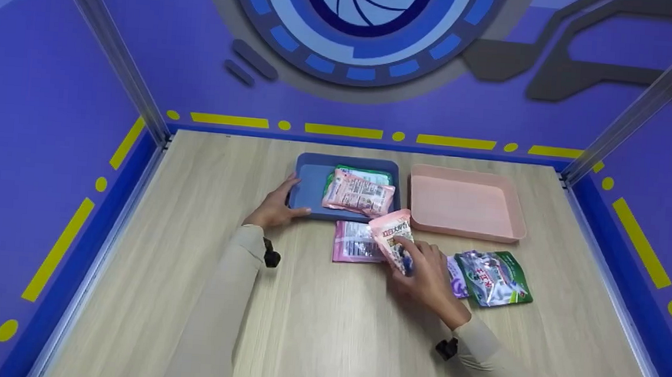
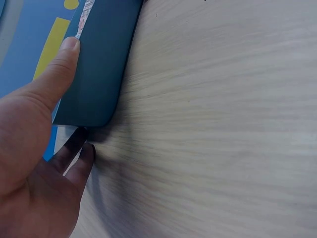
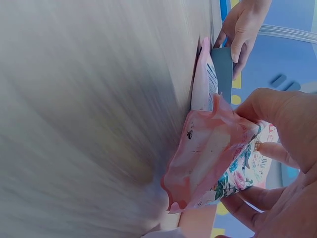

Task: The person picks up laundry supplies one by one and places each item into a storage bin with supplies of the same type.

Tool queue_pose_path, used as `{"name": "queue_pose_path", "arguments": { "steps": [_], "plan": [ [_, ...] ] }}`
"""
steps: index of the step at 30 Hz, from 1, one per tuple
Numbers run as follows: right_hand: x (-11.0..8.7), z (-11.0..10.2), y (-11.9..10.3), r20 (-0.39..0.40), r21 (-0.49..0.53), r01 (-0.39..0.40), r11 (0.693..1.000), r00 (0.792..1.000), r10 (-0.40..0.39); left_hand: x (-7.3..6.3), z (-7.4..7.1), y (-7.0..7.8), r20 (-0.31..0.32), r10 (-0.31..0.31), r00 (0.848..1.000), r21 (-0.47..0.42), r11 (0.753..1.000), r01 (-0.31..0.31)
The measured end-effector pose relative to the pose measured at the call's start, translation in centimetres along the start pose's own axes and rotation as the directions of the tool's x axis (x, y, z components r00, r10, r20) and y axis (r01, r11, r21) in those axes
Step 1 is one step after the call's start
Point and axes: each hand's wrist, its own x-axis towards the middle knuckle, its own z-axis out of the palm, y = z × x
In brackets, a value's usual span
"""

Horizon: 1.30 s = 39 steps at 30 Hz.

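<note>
Our left hand (image 1: pixel 274 209) spreads against a blue rectangular plastic tray (image 1: pixel 310 191) already bearing glossy pouches (image 1: pixel 361 195); our right hand (image 1: pixel 427 279) pinches a pink printed foil pouch (image 1: pixel 389 232); a green-and-silver pouch (image 1: pixel 494 279), lower right, remains outside.

I count two trays: one blue tray (image 1: pixel 310 181) and one pink tray (image 1: pixel 468 203). I make out six packets: one pink-white packet (image 1: pixel 359 193) and one green-edged packet (image 1: pixel 372 175) in the blue tray, one floral packet (image 1: pixel 388 225) in my right fingers (image 1: pixel 408 247), and one pink-edged packet (image 1: pixel 354 243), one purple packet (image 1: pixel 458 278) and one green packet (image 1: pixel 498 278) on the tabletop (image 1: pixel 308 328).
</note>
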Motion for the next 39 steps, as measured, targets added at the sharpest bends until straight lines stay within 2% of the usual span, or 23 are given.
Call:
{"name": "queue_pose_path", "arguments": {
  "steps": [19,27,33,39],
  "plan": [
    [1.0,-1.4,-0.3,0.053,-0.026,-0.01,1.0,0.999,0.011,-0.1,-0.2,0.0,0.0,0.016,1.0,-0.002,1.0,-0.016],
    [1.9,-2.2,-0.2,0.023,-0.063,0.068,0.996,0.998,-0.066,-0.1,-0.1,0.1,0.001,0.019,1.0,-0.004,1.0,-0.019],
    [2.5,-2.8,-0.3,0.046,-0.08,0.074,0.994,0.996,-0.071,-0.1,-0.2,0.0,0.01,0.034,0.999,-0.004,0.999,-0.034],
    [3.0,-3.2,-0.3,0.05,-0.092,0.094,0.991,0.995,-0.09,0.0,-0.2,0.0,0.009,0.019,1.0,0.006,1.0,-0.019]
  ]
}}
